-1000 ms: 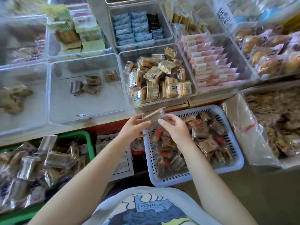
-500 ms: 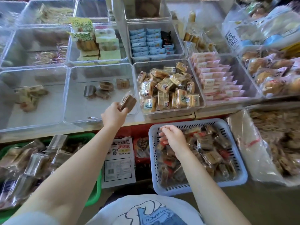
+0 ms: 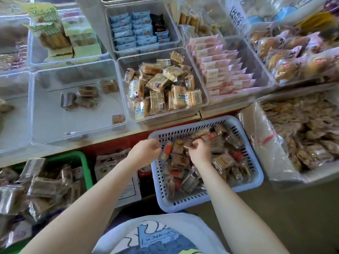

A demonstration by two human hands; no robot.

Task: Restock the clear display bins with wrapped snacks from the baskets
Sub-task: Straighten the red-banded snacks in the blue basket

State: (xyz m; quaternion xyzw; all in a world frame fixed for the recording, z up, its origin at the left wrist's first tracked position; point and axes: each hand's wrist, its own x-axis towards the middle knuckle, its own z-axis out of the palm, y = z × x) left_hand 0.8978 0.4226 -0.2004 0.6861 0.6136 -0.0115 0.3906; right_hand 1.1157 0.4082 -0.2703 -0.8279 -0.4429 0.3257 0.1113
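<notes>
Both your hands are over the blue basket [image 3: 256,180] of wrapped snacks [image 3: 222,160]. Your right hand [image 3: 200,153] pinches a snack at its fingertips. Your left hand [image 3: 145,152] hangs at the basket's left rim, fingers curled; whether it holds anything, I cannot tell. The near clear bin [image 3: 78,138] holds five snacks.

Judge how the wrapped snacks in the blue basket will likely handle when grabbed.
The wrapped snacks look small and blocky, so probably light and fairly stiff inside. Their glossy clear film suggests they may slip or crinkle under the fingers. Piled loosely in the blue basket, neighbours will likely shift when the right hand pulls one.
</notes>
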